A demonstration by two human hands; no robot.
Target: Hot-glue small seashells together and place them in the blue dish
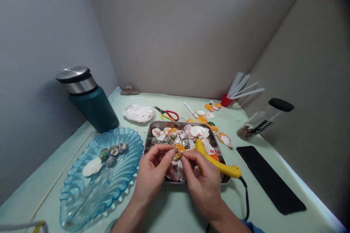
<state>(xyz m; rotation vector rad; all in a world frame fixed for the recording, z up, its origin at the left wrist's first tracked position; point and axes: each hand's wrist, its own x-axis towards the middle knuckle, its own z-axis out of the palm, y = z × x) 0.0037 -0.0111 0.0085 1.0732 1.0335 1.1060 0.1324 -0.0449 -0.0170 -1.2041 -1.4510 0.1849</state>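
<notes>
Both my hands meet over the near half of a metal tray (149, 135) filled with several seashells (177, 136). My left hand (151, 173) and my right hand (202, 180) are closed in pinches, and together their fingertips hold a small shell (178, 152) between them. A yellow glue gun (218, 164) lies across the tray's right side, just right of my right hand, with its black cord running toward me. To the left stands a blue shell-shaped glass dish (82, 193) holding a few shells (109, 154).
A teal flask with a steel lid (87, 98) stands at the back left. Scissors (167, 113), a crumpled white wrapper (138, 113), loose shells (210, 116), glue sticks in a red holder (240, 87), a tilted clear jar (262, 120) and a black phone (269, 178) lie around the tray.
</notes>
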